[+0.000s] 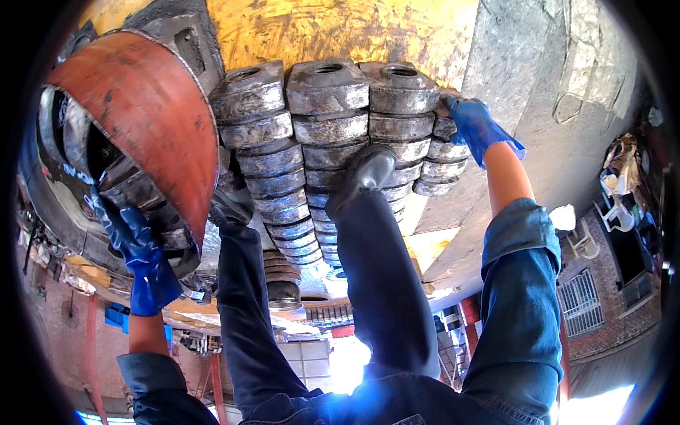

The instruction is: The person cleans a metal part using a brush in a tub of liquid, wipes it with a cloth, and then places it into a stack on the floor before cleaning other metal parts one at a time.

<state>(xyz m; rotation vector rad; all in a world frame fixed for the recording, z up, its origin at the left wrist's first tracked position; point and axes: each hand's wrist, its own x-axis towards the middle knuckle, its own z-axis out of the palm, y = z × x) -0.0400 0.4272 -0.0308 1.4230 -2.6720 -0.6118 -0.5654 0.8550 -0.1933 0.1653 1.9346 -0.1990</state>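
Note:
My right hand (pixel 478 131), in a blue rubber glove, is closed at the top of the rightmost stack of thick metal rings (pixel 445 152). Its fingers wrap the edge of a brownish metal ring (pixel 444 106), partly hidden by the glove. My left hand (pixel 134 241), gloved the same way, lies at the opening of a rust-red curved metal drum (pixel 159 92). Its fingers stretch out against dark metal pieces (pixel 134 191) inside, and seem to hold none. Left of the right hand run several more stacks of worn rings (pixel 328 95), their top holes showing.
My black shoes (pixel 372 168) stand close against the stacks. Worn yellow surface (pixel 340 32) lies beyond them, with grey sheet (pixel 517 64) to the right. White chairs (pixel 616 212) and a brick wall with a barred window (pixel 581 301) show at the right edge.

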